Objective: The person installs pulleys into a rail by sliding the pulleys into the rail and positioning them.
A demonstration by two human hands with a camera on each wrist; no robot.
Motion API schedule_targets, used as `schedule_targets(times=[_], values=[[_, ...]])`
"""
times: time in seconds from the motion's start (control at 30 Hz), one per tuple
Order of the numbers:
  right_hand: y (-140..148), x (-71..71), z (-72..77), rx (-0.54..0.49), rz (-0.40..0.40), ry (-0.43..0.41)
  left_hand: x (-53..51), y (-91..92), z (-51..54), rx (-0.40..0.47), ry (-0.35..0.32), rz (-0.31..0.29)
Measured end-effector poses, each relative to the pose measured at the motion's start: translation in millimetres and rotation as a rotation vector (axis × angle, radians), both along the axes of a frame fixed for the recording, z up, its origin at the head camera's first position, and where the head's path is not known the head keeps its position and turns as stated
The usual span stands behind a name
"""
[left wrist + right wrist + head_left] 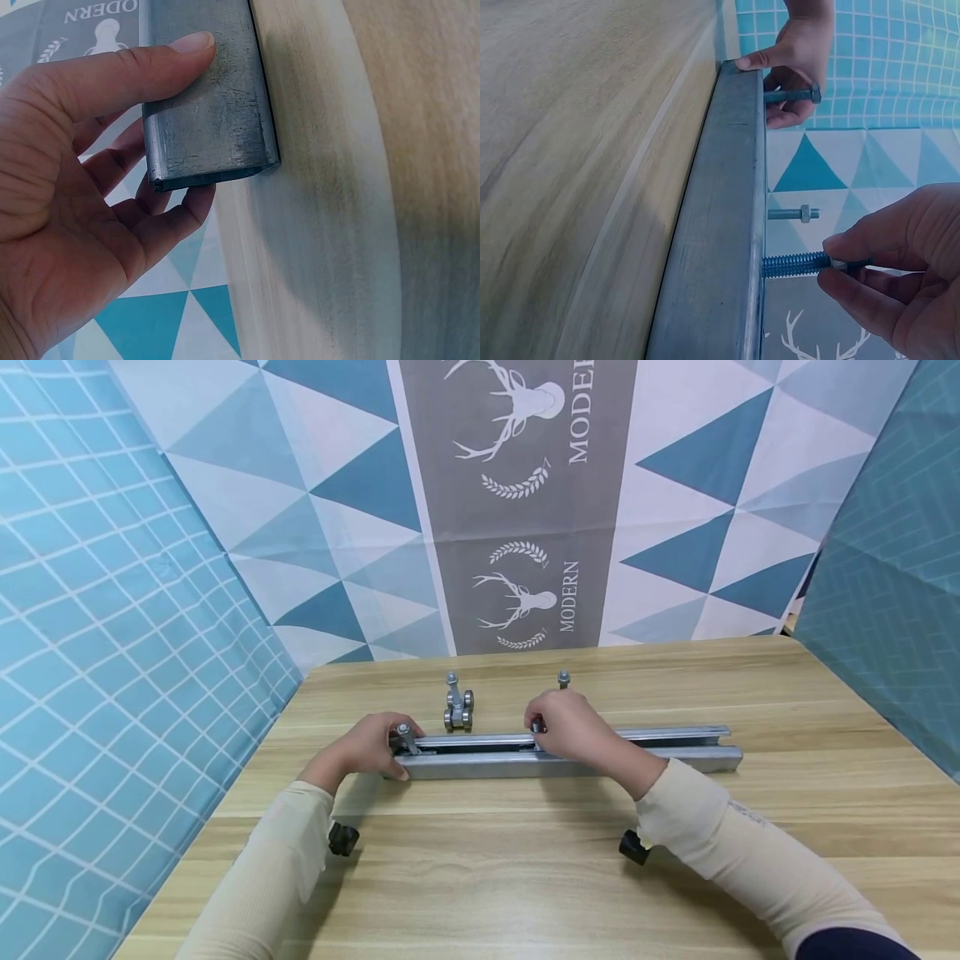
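A grey metal channel rail [480, 767] lies lengthwise on the wooden table, its slot facing up. At its left end, my left hand [365, 745] grips the rail, thumb on the near side and fingers round the far side and end. Close to those fingers a bolt [407, 739] with a hex top sticks up from the slot. Near the rail's middle, my right hand [573, 727] pinches the upper end of a threaded bolt [795, 265] between thumb and fingers. That bolt stands in the slot; whatever carries it inside the rail is hidden.
Behind the rail sits a roller trolley [458, 706] with small wheels and an upright bolt. Another bolt top [564, 678] shows beyond my right hand, its lower part hidden. Patterned cloth [337, 527] hangs at the table's back edge.
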State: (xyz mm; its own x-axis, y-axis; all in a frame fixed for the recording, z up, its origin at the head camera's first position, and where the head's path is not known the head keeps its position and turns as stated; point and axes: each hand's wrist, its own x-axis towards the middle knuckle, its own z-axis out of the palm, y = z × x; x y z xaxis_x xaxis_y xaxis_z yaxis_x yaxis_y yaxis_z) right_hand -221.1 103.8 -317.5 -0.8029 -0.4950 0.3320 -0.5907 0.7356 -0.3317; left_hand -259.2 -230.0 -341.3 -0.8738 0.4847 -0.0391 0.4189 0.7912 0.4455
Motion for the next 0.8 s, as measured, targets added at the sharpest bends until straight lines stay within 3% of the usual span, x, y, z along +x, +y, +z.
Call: schedule_targets(times=[0.8], values=[[-17,-0.8,0.1,0.007,-0.009,-0.008,0.1,-1.0,0.3,0.003,0.023,-0.019]])
